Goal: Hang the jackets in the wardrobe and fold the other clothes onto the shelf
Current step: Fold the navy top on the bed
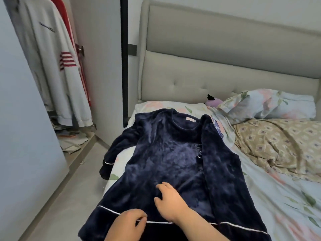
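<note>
Head view: I see the plush navy top [166, 153] spread flat on the floral-sheeted bed [278, 197] (one sleeve [224, 164] folded inward). My left hand [128, 223] pinches its white-piped hem [107, 209]; right hand [170, 202] rests on the fleece, fingers loosely spread.

**Grey bedroom, bed beside an open wardrobe**

A bed [281, 202] fills the right of the room, its sheet printed with pale flowers and green leaves. Behind it rises a padded grey headboard [225, 75], button-tufted in its lower part, against a plain pale wall [243, 6]. A floral pillow [271, 106] lies at the head, with a beige diamond-patterned blanket [278, 143] crumpled just beside it. A small purple soft thing [214, 102] sits near the headboard. Left of the bed stands the open wardrobe [99, 49], with a black vertical strip [124, 58] along its edge. Loose papers [73, 140] lie on its bottom. A pale blue-grey panel [20, 136] closes the far left. The floor [69, 197] is smooth and grey. The light is soft and even.
</note>
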Demonstrator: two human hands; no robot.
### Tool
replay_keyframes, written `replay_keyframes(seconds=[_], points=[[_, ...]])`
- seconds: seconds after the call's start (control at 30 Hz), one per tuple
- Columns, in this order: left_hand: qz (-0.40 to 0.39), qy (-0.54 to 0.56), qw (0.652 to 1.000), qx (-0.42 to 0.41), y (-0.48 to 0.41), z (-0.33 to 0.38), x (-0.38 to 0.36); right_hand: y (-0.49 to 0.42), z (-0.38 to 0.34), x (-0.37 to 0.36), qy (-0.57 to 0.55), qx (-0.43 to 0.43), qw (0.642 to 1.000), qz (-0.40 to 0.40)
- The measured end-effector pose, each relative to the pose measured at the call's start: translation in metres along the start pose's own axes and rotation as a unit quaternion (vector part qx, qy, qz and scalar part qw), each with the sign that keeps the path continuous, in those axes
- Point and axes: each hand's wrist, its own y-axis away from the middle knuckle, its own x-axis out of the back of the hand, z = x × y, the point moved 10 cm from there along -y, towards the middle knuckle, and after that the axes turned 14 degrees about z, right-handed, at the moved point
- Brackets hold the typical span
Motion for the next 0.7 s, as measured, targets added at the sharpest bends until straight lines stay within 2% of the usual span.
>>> replay_keyframes(seconds=[0.1,0.2,0.27,0.37,0.47,0.53,0.57,0.67,0.7], points=[[0.102,0.098,0.981,0.129,-0.030,-0.048,0.035,-0.017,-0.029,-0.019,-0.023,0.000,1.000,0.017],[0.190,0.190,0.926,0.264,-0.059,-0.100,0.062,-0.036,-0.064,-0.041,-0.078,-0.013,0.995,0.057],[0.206,0.211,0.909,0.296,-0.079,-0.126,0.069,-0.041,-0.081,-0.065,-0.100,-0.011,0.993,0.058],[0.223,0.254,0.886,0.318,-0.115,-0.166,0.067,-0.055,-0.077,-0.095,-0.030,0.001,0.999,0.043],[0.232,0.342,0.834,0.366,-0.150,-0.196,0.047,-0.079,-0.072,-0.090,-0.026,0.004,0.997,0.071],[0.222,0.368,0.805,0.408,-0.166,-0.216,0.027,-0.089,-0.068,-0.090,-0.015,-0.011,0.997,0.078],[0.207,0.399,0.780,0.435,-0.170,-0.228,0.013,-0.093,-0.067,-0.092,0.000,-0.019,0.997,0.078],[0.057,0.535,0.654,0.531,-0.171,-0.233,-0.041,-0.100,-0.064,-0.098,0.025,-0.039,0.996,0.074],[0.026,0.561,0.631,0.535,-0.175,-0.234,-0.054,-0.103,-0.062,-0.099,0.029,-0.047,0.996,0.073]])
